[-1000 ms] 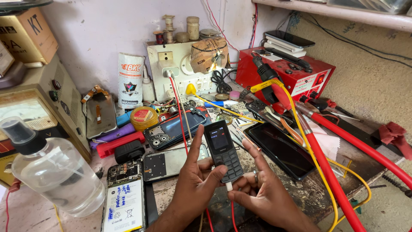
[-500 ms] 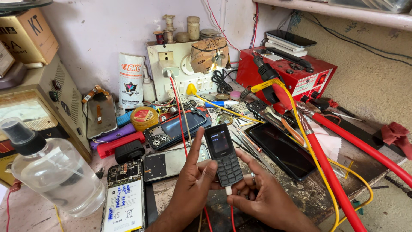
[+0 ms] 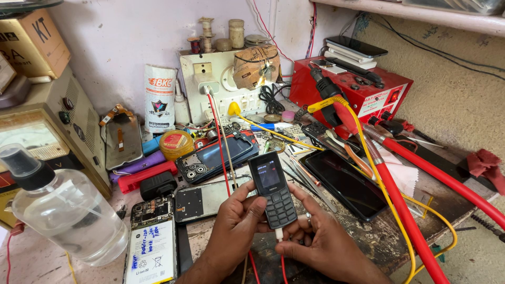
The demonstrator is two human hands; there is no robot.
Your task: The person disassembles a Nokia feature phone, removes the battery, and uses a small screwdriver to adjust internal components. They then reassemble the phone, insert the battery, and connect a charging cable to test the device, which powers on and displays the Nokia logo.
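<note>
Both my hands hold a small dark keypad phone [image 3: 273, 188] upright above the workbench, its screen lit. My left hand [image 3: 236, 226] grips its left side, thumb resting on the keypad. My right hand [image 3: 321, 242], with a ring on one finger, cups the bottom end where a white plug with a red cable [image 3: 281, 260] enters the phone. An opened smartphone [image 3: 152, 239] showing its battery and board lies to the left of my hands. A black tablet [image 3: 347, 184] lies to the right.
A clear spray bottle [image 3: 63, 210] stands at the near left. A red power supply [image 3: 352, 89], thick red hoses [image 3: 415, 210], yellow wires, a white socket board [image 3: 221, 87], tweezers and several phone parts crowd the bench behind my hands.
The phone's screen has lit up. My hands have shifted slightly on the phone, the left thumb now on the keypad.
</note>
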